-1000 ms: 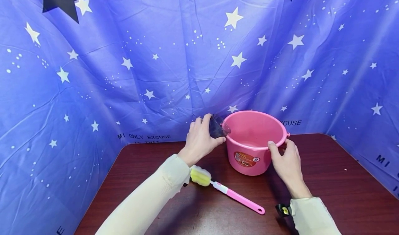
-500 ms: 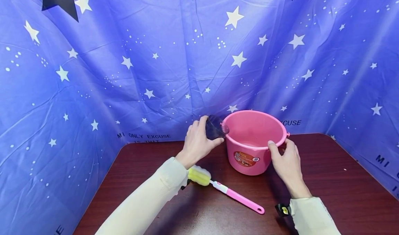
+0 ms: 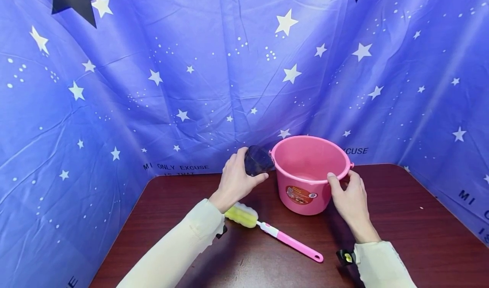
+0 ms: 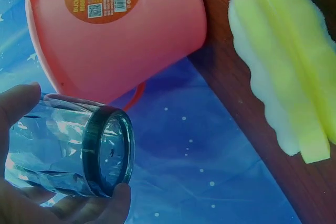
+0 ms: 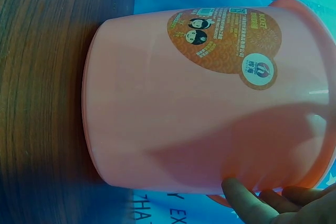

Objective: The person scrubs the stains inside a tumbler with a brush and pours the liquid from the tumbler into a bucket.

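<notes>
My left hand (image 3: 234, 179) holds a dark see-through tumbler (image 3: 257, 161) just left of the pink bucket (image 3: 324, 194), above the table. In the left wrist view the tumbler (image 4: 58, 145) shows ribbed sides and a thick base, with thumb and fingers curled round it. Its mouth leans toward the bucket's rim. The bucket stands upright and carries an orange label. My right hand (image 3: 350, 203) grips the bucket's right front rim, thumb on the rim and fingers at the outside. How much liquid either vessel holds, I cannot tell.
On the brown table (image 3: 412, 228) in front of the bucket lies a sponge bottle brush (image 3: 294, 243) with a pink handle and a yellow-and-white head, partly behind my left sleeve. A blue cloth (image 3: 214, 88) with stars hangs round the table's back and sides.
My left hand has drawn the tumbler left and slightly down, from overlapping the bucket's rim to beside it. My right hand and the bucket stay nearly where they were.
</notes>
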### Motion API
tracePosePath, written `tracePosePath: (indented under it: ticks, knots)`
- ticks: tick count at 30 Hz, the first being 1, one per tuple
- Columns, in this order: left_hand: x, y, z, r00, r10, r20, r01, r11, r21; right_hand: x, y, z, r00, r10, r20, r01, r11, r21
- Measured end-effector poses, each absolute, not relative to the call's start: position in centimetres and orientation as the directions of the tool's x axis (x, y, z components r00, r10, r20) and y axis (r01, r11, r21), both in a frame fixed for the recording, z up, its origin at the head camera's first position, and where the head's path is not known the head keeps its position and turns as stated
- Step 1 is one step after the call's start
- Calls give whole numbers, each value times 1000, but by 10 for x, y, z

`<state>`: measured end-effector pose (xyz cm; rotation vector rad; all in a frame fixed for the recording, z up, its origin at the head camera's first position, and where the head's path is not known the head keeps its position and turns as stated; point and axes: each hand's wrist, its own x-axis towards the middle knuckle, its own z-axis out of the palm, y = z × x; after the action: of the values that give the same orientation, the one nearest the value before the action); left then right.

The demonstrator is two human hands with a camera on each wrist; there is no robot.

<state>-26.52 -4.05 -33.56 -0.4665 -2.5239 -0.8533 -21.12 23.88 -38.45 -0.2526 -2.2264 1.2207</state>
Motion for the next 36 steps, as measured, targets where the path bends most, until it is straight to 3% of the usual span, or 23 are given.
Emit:
tracePosePath:
  ticks: [36]
  knots:
    - [-244, -85, -363, -878, 32, 478, 370, 679, 634, -209, 238, -383, -812, 433, 391, -98, 560, -823]
